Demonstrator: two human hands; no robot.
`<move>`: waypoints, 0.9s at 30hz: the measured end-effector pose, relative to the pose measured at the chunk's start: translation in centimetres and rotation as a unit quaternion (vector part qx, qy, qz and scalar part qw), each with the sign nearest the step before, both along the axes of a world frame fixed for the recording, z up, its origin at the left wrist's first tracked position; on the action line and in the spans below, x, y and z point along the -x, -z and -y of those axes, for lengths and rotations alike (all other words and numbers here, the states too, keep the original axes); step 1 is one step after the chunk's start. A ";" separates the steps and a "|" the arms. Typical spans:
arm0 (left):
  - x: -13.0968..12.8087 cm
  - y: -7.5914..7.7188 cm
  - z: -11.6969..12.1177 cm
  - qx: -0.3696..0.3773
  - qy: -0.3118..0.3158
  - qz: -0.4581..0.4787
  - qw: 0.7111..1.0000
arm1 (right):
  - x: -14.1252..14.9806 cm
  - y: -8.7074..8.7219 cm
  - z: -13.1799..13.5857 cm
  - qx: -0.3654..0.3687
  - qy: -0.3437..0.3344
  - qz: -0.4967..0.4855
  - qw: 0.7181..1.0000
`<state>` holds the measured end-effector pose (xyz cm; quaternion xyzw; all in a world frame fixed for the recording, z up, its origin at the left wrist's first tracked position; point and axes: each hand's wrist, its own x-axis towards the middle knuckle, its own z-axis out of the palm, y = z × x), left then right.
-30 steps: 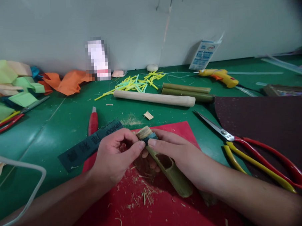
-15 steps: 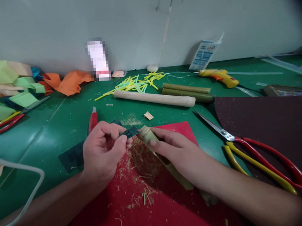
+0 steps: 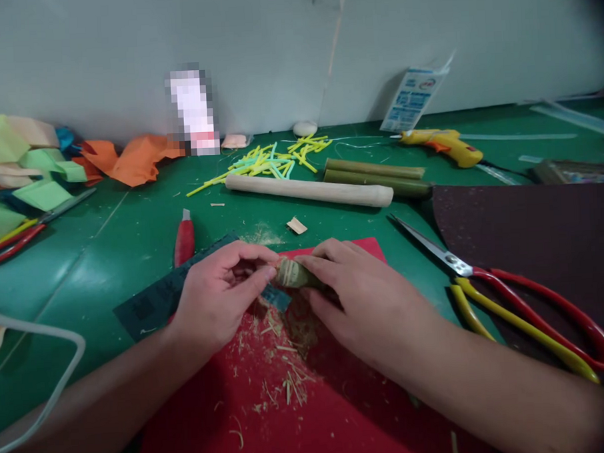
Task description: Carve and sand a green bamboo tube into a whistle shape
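My left hand (image 3: 227, 290) is closed, thumb and index finger pinched at the near-left end of a short green bamboo tube (image 3: 293, 273). Just under those fingertips shows a small dark piece of sandpaper (image 3: 276, 298); its upper part is hidden by the thumb. Around the tube's body my right hand (image 3: 359, 287) is wrapped, covering most of it. Both hands are above a red board (image 3: 270, 421) strewn with bamboo shavings (image 3: 292, 387). A larger dark sandpaper sheet (image 3: 155, 303) lies partly behind my left hand.
A red utility knife (image 3: 184, 239) lies beyond my left hand. Large scissors (image 3: 484, 278) rest at right on a brown sheet (image 3: 543, 243). A pale peeled stick (image 3: 305, 190), green bamboo tubes (image 3: 374, 176), cut straws (image 3: 264, 163) and a yellow glue gun (image 3: 443, 145) lie farther back.
The small sandpaper has moved from beside the tube's end to below it, and my left fingers now touch that end. The tube has turned in my right hand, its end toward the left.
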<state>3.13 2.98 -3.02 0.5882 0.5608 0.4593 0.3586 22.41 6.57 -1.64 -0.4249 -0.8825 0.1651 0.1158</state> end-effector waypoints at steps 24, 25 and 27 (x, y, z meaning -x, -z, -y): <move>0.7 -0.7 -0.3 -0.189 0.086 -0.254 0.945 | -0.3 0.8 -0.4 -0.068 -0.065 -0.055 0.994; 1.0 -0.8 -0.4 -0.205 0.103 -0.277 0.933 | -0.3 0.8 -0.4 -0.060 -0.066 -0.056 0.994; 1.5 -0.8 -0.7 -0.242 0.143 -0.310 0.908 | -0.3 0.8 -0.5 -0.047 -0.065 -0.059 0.995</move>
